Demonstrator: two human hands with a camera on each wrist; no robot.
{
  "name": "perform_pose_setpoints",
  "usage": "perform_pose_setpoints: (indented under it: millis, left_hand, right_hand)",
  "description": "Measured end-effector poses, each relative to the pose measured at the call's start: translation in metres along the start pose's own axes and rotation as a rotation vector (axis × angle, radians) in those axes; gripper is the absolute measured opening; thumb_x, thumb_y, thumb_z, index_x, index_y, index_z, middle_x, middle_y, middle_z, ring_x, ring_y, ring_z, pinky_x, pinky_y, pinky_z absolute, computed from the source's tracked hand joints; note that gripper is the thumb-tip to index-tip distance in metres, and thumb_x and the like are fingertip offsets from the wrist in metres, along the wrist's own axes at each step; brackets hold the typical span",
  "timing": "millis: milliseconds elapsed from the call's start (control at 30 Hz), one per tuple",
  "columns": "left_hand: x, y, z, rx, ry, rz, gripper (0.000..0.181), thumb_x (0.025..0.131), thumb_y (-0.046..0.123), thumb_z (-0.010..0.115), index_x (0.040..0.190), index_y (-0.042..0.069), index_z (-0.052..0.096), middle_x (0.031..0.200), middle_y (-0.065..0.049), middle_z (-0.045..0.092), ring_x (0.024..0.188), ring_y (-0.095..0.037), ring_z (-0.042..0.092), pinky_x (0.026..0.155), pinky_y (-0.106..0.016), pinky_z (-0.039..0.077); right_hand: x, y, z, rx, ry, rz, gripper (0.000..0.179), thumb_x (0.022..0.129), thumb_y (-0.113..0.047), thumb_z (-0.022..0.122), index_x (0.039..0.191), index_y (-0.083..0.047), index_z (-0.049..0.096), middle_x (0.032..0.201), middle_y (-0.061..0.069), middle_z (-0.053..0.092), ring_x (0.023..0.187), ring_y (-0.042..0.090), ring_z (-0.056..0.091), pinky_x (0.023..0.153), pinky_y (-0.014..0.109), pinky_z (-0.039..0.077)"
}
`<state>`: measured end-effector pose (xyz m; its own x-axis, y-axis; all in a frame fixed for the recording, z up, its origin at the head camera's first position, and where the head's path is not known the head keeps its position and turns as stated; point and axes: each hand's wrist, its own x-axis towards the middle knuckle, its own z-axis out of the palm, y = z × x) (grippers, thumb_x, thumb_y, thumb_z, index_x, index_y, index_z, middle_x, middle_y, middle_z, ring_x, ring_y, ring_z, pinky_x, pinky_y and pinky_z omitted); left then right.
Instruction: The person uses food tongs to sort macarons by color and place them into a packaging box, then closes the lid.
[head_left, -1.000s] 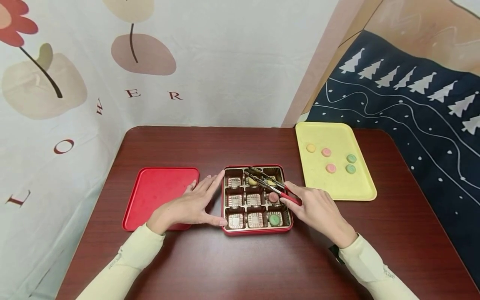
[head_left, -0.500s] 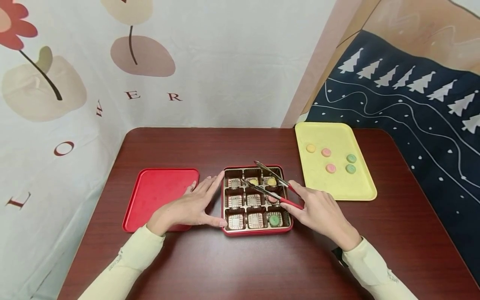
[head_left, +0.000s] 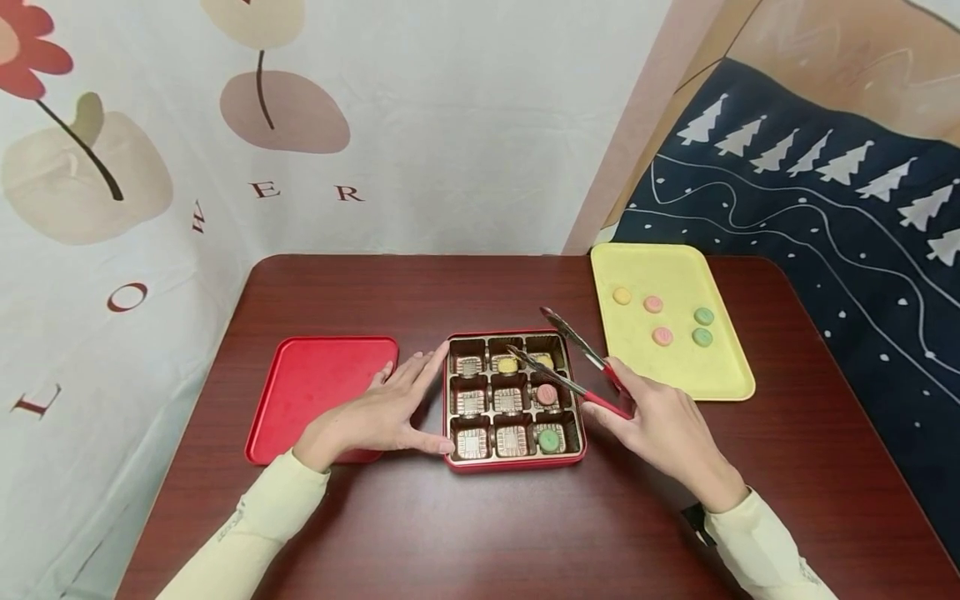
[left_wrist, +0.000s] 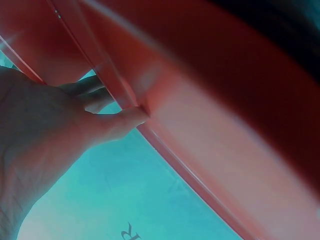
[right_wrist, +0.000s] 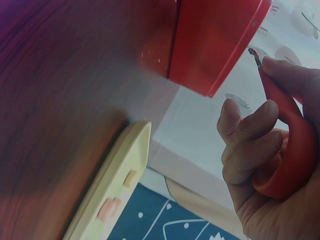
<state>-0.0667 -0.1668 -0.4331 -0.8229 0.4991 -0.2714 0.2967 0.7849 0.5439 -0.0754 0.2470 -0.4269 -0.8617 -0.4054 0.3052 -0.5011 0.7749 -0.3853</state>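
My left hand (head_left: pixel 386 404) lies against the left side of a red box (head_left: pixel 515 464), fingers straight and thumb on its near left corner. In the left wrist view, the thumb touches the box's side wall (left_wrist: pixel 200 135). My right hand (head_left: pixel 667 425) holds red-handled tongs (head_left: pixel 567 383); their arms are spread with nothing between the tips, above the box's right half. The brown-gold insert (head_left: pixel 490 419) has several compartments. Yellow round sweets sit in back-middle (head_left: pixel 507 366) and back-right (head_left: pixel 545 362), a pink one (head_left: pixel 547 394) in middle-right, a green one (head_left: pixel 549 441) in front-right.
A yellow tray (head_left: pixel 667 375) at the back right bears one yellow (head_left: pixel 622 296), two pink (head_left: pixel 662 336) and two green round sweets (head_left: pixel 703 317). A red lid or tray (head_left: pixel 322 379) lies left of the box, partly under the left hand. Printed cloths hang behind the brown table (head_left: pixel 495 542).
The tongs' arms have spread apart, leaving the yellow sweet in the back-middle compartment. My right hand has drawn the tongs up and to the right. The left hand stays put.
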Motion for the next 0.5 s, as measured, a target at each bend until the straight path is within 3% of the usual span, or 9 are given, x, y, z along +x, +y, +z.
perform_pose_setpoints:
  millis: [200, 500]
  left_hand:
    - [0.0, 0.0, 0.0, -0.005, 0.0, -0.004, 0.14, 0.082, 0.085, 0.074, 0.175, 0.029, -0.014, 0.179, -0.02, 0.017, 0.165, -0.042, 0.01, 0.127, -0.071, 0.0]
    - [0.001, 0.0, 0.001, -0.008, 0.001, 0.0, 0.14, 0.083, 0.083, 0.076, 0.175, 0.03, -0.014, 0.179, -0.021, 0.017, 0.165, -0.043, 0.01, 0.127, -0.07, 0.0]
  right_hand:
    - [-0.004, 0.009, -0.006, -0.002, 0.034, -0.014, 0.06, 0.082, -0.03, 0.098, 0.131, -0.007, 0.07, 0.069, -0.01, 0.05, 0.056, 0.006, 0.045, 0.047, 0.027, 0.036]
    - [-0.014, 0.027, -0.016, -0.041, 0.054, 0.073, 0.057, 0.084, -0.033, 0.096, 0.129, -0.01, 0.07, 0.069, -0.007, 0.05, 0.059, 0.013, 0.046, 0.05, 0.032, 0.036]
